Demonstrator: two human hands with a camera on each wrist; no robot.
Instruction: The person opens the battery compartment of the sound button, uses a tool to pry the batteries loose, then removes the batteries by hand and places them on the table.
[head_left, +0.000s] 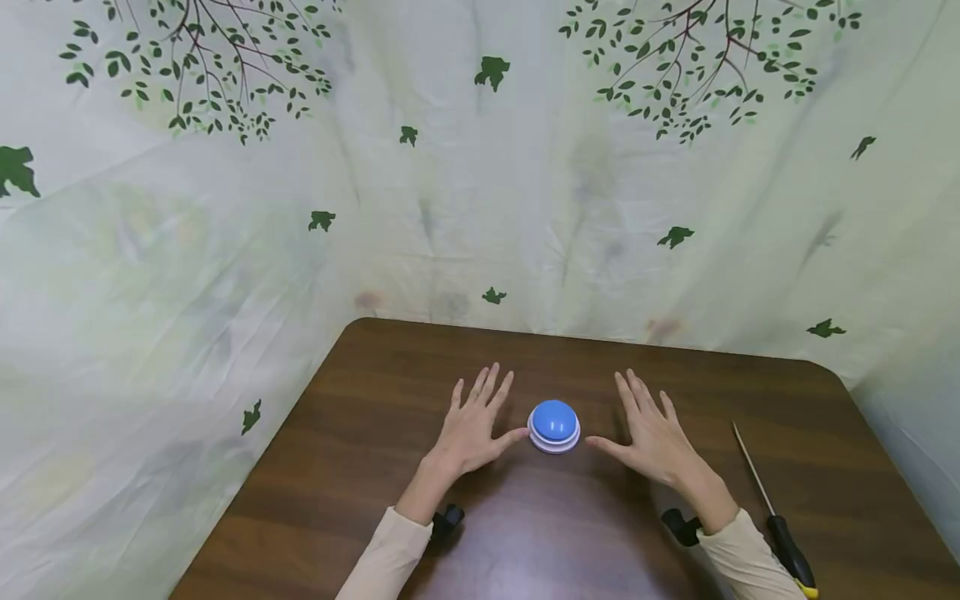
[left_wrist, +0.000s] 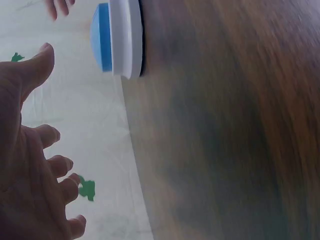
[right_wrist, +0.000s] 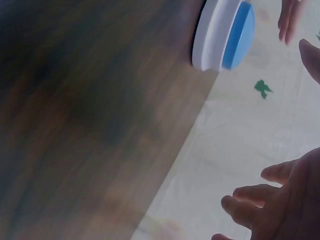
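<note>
A round push button (head_left: 554, 422) with a blue dome and a white base sits on the brown wooden table, between the two hands. To its left, the left hand (head_left: 474, 429) is held with fingers spread, its thumb tip close to the base in the head view. On the other side, the right hand (head_left: 651, 435) has its fingers extended and its thumb pointing at the button. Neither hand holds anything. The left wrist view shows the button (left_wrist: 120, 40) above the left hand's thumb (left_wrist: 37, 70); in the right wrist view the button (right_wrist: 222, 35) appears near the top.
A screwdriver (head_left: 782, 537) with a black and yellow handle lies on the table (head_left: 337, 467) beside the right forearm. Behind the table hangs a pale curtain (head_left: 450, 192) printed with leaves and branches. Dark straps circle both wrists.
</note>
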